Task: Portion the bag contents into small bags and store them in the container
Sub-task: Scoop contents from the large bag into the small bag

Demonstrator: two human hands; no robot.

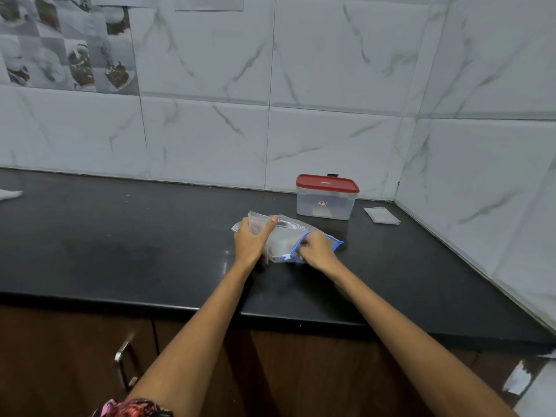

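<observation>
A clear plastic bag with a blue zip edge (pixel 285 239) lies on the black counter (pixel 120 251). My left hand (pixel 251 242) grips a small clear bag (pixel 257 221) and the far end of the big bag, thumb stretched out on top. My right hand (pixel 314 249) pinches the blue zip edge at the bag's mouth. A clear container with a red lid (pixel 326 197), closed, stands behind the bags against the wall. What the bag holds is pale and hard to make out.
A flat stack of small clear bags (pixel 380 215) lies right of the container near the corner. A white scrap (pixel 9 194) sits at the counter's far left. Tiled walls close the back and right. Brown cabinet doors with a metal handle (pixel 122 356) are below.
</observation>
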